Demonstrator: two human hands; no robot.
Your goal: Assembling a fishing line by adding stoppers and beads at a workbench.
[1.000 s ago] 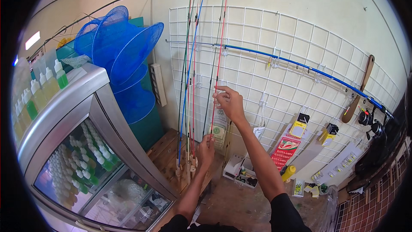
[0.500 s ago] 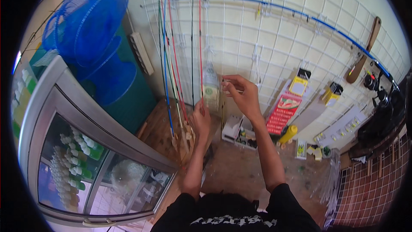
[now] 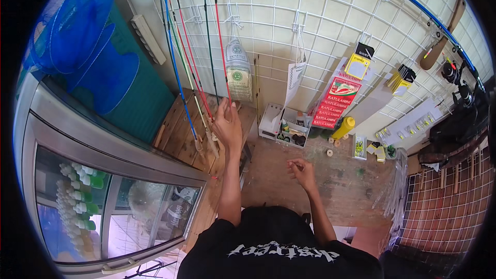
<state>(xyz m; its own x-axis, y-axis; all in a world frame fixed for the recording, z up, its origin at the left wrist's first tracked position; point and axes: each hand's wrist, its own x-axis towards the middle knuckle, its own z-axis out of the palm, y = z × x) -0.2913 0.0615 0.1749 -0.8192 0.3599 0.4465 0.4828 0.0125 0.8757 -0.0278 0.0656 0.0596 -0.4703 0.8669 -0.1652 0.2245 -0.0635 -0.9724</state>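
Red rod (image 3: 219, 36) in left hand (image 3: 228, 126), grip loosely closed; right hand (image 3: 304, 174) curled, its hold unclear.

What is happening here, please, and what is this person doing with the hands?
A person is handling thin fishing rods. The left hand has its fingers at the lower part of a red rod; how firmly it grips is not clear. The right hand is apart from the rods, above the brown table, with fingers bent; whether it holds something small cannot be told. A blue rod stands to the left.
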